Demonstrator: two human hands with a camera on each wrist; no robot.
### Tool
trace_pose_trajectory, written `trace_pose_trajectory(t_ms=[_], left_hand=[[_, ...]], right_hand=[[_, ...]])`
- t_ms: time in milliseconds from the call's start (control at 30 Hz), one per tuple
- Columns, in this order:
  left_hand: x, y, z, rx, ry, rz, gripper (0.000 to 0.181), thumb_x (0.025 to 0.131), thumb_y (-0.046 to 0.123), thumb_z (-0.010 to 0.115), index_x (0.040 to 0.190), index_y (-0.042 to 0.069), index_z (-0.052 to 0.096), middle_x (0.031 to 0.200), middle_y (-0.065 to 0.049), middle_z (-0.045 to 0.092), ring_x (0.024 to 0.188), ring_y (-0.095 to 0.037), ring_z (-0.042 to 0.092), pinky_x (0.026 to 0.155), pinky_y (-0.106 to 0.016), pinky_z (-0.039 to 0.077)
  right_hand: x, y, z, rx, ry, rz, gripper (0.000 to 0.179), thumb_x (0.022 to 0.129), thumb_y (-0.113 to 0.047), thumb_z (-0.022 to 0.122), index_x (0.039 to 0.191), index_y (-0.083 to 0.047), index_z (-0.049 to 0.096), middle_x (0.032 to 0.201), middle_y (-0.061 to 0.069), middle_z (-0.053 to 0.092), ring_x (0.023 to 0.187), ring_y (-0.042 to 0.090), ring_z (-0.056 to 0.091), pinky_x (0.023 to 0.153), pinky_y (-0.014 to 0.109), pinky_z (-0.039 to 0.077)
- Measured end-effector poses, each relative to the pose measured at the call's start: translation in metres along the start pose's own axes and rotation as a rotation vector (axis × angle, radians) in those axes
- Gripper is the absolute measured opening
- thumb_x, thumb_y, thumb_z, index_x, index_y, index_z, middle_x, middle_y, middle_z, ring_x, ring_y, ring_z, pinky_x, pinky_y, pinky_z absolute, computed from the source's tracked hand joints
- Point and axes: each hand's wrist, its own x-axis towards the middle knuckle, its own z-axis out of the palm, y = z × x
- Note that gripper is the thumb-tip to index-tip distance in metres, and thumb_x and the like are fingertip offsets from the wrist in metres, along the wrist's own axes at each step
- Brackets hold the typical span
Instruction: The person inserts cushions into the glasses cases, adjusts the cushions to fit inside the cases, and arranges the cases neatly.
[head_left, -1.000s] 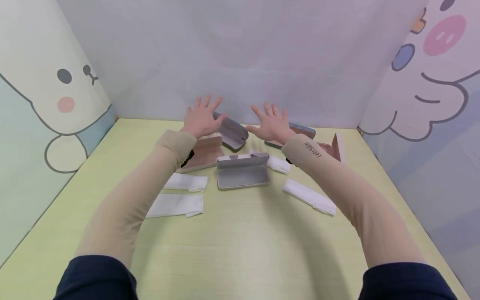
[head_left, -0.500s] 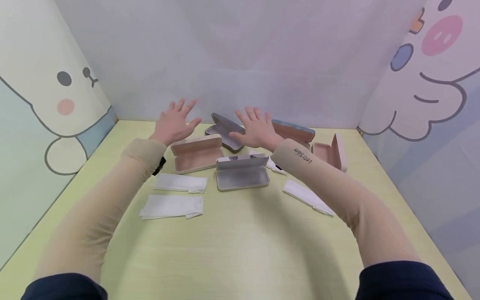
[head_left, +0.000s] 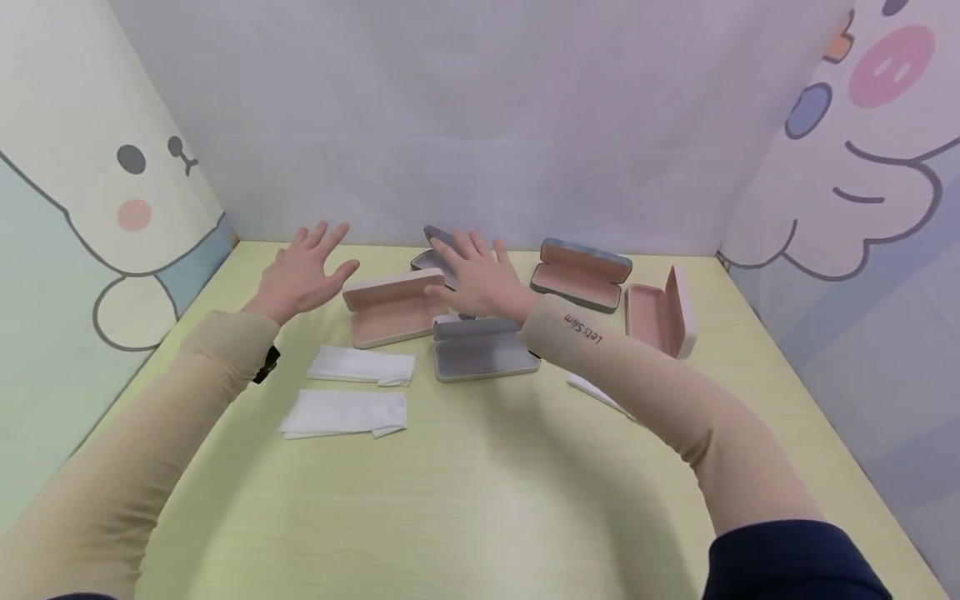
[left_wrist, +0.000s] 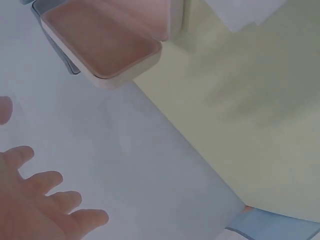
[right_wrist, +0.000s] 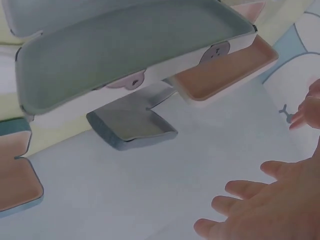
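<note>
Fingers (head_left: 334, 238) of left hand (head_left: 295, 279) and right hand (head_left: 483, 279) were spread; bumping the mid-frame grey case (head_left: 483, 358) seemed best avoided.

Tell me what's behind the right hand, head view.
The open far gray-lined case partly shows behind the right hand; its right end is covered. The hand also covers parts of the left pink-lined case and near gray-lined case.

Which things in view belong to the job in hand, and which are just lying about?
Likely the job, set out together:
five open cases
folded white cloths

Likely not part of it:
cartoon-printed walls
black wrist strap, merely worn
</note>
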Motion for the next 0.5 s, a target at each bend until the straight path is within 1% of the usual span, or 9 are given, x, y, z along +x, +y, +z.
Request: trace_pose_trajectory(t_ms=[100,233,300,500], left_hand=[[-0.01,-0.008,0.003,-0.007,-0.012,0.0,0.071,0.098,0.055,0.034,0.156,0.02,0.01,0.16,-0.022,0.006,0.146,-0.048,0.001,0.11,-0.072,0.008],[-0.021,-0.017,0.006,-0.006,-0.014,-0.006,0.072,0.098,0.055,0.034,0.155,0.018,0.011,0.16,-0.023,0.007,0.145,-0.049,0.003,0.11,-0.071,0.009],[-0.025,-0.021,0.007,-0.005,-0.015,-0.013,0.072,0.098,0.055,0.034,0.155,0.018,0.012,0.16,-0.022,0.008,0.145,-0.049,0.004,0.11,-0.071,0.01],[-0.034,-0.033,0.014,-0.011,-0.045,-0.027,0.073,0.098,0.057,0.035,0.155,0.019,0.011,0.16,-0.023,0.008,0.144,-0.05,0.006,0.108,-0.072,0.014]], right_hand=[[0.0,-0.008,0.007,0.002,-0.008,-0.024,0.074,0.096,-0.062,0.037,0.155,-0.03,0.006,0.164,0.006,0.002,0.151,0.029,0.0,0.12,0.056,0.001],[0.0,-0.018,0.014,0.009,-0.003,-0.04,0.073,0.095,-0.061,0.04,0.155,-0.03,0.011,0.164,0.005,0.005,0.151,0.027,0.002,0.121,0.055,0.002],[0.0,-0.022,0.017,0.006,-0.002,-0.043,0.071,0.095,-0.06,0.04,0.155,-0.031,0.013,0.164,0.003,0.006,0.151,0.026,0.003,0.121,0.054,0.003],[0.0,-0.034,0.027,-0.015,-0.005,-0.062,0.071,0.094,-0.061,0.042,0.154,-0.032,0.015,0.163,0.002,0.013,0.151,0.025,0.007,0.121,0.053,0.007]])
